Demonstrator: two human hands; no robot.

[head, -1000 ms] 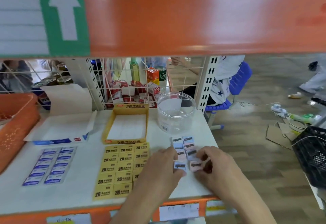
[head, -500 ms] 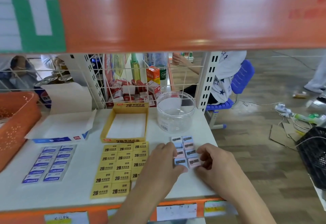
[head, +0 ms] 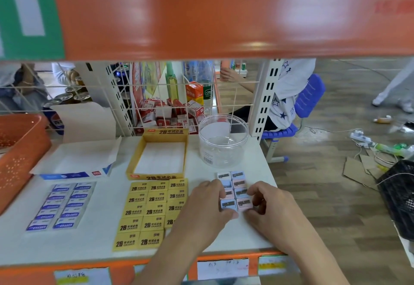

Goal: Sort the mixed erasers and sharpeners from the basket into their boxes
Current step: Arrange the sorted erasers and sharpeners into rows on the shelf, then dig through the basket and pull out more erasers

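**Sharpener block boxed in from both sides, tub dead ahead**

Got the sharpeners (head: 234,189) lined up two wide on the counter (head: 100,246), squeezed between both hands. Hugging the near left corner with the left hand (head: 207,206), fingers (head: 215,187) curled along the side and thumb tucked against the near edge. Same on the other side with the right hand (head: 270,206), fingers (head: 255,191) bent in tight on the pink one.

Worth noting the long axis: runs straight away from the fingertips, toward the clear tub (head: 224,150) just past the far end. Equally close for either hand, so no favourite there. Only gripping the near rows though, with the far ones poking out beyond the fingers. Guessing those get left behind or scatter on a lift.

Tub wall to clear too, by the look of it. Yellow erasers (head: 152,213) right beside and partly under the left hand, yellow box (head: 160,176) beyond them. Blue erasers (head: 60,206) and orange basket (head: 20,161) well off to the left.
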